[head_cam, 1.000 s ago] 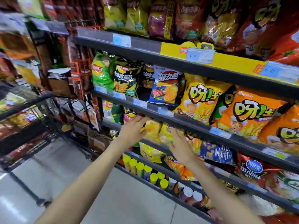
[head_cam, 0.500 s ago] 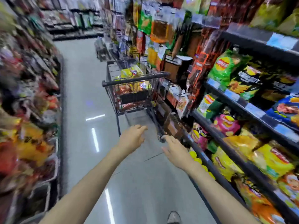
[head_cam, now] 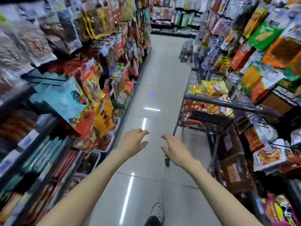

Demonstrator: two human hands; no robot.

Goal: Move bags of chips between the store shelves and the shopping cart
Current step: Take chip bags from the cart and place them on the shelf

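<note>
Both arms stretch forward over the aisle floor. My left hand (head_cam: 133,142) is empty, its fingers loosely bent. My right hand (head_cam: 175,149) is also empty with relaxed fingers. A black wire shopping cart (head_cam: 231,106) stands ahead on the right, against the right-hand shelves, beyond both hands. Yellow and red bags of chips (head_cam: 210,90) lie piled inside it. More chip bags (head_cam: 276,211) sit on the low right shelf near me. The view is blurred by motion.
Shelves packed with snack packets line both sides: the left shelves (head_cam: 70,101) and the right shelves (head_cam: 268,66). The tiled aisle floor (head_cam: 156,75) runs between them. A small dark stool (head_cam: 186,53) stands far down the aisle. My shoe (head_cam: 156,211) shows at the bottom.
The view has swung left, from the chip shelf to looking straight down the aisle. The cart now sits on the right. Both hands stay empty and outstretched.
</note>
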